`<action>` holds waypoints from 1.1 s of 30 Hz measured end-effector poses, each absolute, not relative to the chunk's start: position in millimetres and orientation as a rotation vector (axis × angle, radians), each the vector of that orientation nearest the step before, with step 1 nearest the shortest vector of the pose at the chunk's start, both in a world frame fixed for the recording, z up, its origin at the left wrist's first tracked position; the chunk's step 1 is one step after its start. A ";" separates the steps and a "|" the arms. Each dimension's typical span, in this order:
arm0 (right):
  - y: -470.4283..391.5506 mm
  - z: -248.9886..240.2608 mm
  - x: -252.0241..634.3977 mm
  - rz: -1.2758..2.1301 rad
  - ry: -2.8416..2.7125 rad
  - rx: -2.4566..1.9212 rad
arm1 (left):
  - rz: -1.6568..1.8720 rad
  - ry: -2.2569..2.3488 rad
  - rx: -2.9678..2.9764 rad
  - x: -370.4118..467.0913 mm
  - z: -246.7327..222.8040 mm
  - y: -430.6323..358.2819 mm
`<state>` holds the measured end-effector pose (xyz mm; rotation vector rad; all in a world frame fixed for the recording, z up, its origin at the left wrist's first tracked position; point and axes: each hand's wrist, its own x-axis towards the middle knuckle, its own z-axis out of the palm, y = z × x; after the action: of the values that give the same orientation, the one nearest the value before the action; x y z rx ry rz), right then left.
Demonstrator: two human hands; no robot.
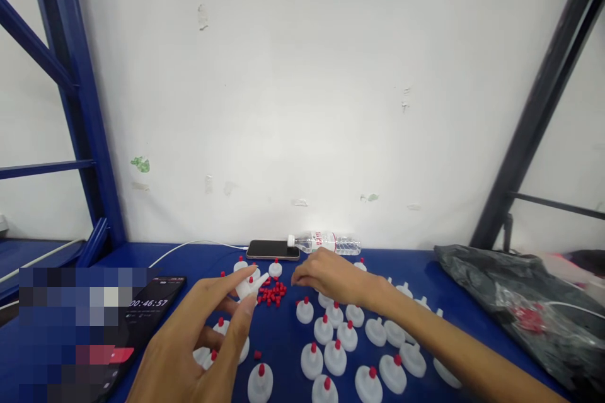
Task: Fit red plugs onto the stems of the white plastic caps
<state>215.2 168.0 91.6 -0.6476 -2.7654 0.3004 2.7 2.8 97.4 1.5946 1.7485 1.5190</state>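
Between the thumb and index finger of my left hand (203, 334) is a white nozzled piece (246, 288), its bare tip pointing right. My right hand (319, 272) hovers just right of a pile of small red caps (273, 293), fingers curled together; whatever they hold, if anything, is hidden. Several white pieces with red caps stand in front, such as a capped piece (312, 360) and another one (260, 383). Under my right forearm are pieces with bare nozzles, one of them an uncapped piece (376, 331). A loose red cap (258, 354) lies apart from the pile.
Along the wall on the blue table (283, 340) lie a phone with a cable (273, 249) and a clear bottle (331, 243) on its side. At the left is a larger phone showing a timer (155, 308). A dark plastic bag (501, 289) covers the right side.
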 end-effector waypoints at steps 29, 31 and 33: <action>131.1 119.7 201.8 1.341 -2.213 -0.370 | 1.346 1.733 1.840 -15.1 76.8 18.6; 129.1 119.2 200.0 1.374 -2.166 -0.365 | 1.371 1.721 1.867 -15.1 77.0 19.1; 128.6 118.2 199.4 1.380 -2.133 -0.374 | 1.395 1.707 1.908 -14.3 77.0 20.0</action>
<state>199.4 128.6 118.2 -0.3740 -2.1333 1.3797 -14.3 20.0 77.0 1.9080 1.7066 1.3953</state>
